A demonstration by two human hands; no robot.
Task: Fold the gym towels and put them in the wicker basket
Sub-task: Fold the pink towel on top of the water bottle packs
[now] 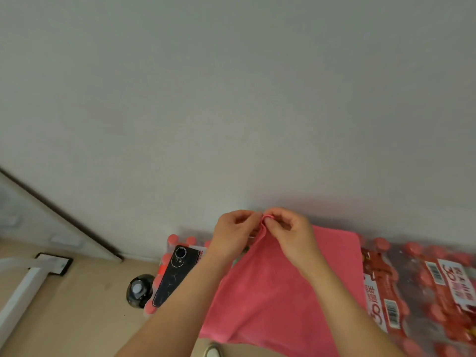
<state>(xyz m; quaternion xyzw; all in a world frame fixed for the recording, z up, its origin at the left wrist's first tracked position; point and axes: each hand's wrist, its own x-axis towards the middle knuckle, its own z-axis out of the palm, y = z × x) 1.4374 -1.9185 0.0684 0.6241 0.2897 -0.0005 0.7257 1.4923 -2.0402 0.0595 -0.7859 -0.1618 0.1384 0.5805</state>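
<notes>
Pink cloth catches the eye first: the pink towel (278,292) lies spread over shrink-wrapped packs of red-capped bottles (425,287), which serve as a makeshift table against the white wall (231,99). Its far right corner lies flat near the wall, while its near part drapes toward the person and off the near edge of the packs.

Both hands meet at the towel's far edge, in the middle of the scene. The left hand (233,233) and the right hand (291,231) touch fingertip to fingertip. Each has thumb and forefinger curled in a pinch on the same small bunch of pink fabric, raised a little off the packs. I'd judge they are matching two corners or edges so the layers line up before the fold is laid down; which corners they are is too blurred to tell. From the pinch the cloth falls away in a soft ridge toward the near side, passing under both wrists.

A black phone (176,273) lies face down on the packs just left of the towel, beside the left forearm, probably parked there to keep it out of the folding. A dark round flask (139,289) stands on the beige floor (77,318), left of the packs. No wicker basket is in sight, so this looks like the folding step, with the putting away not yet begun.
</notes>
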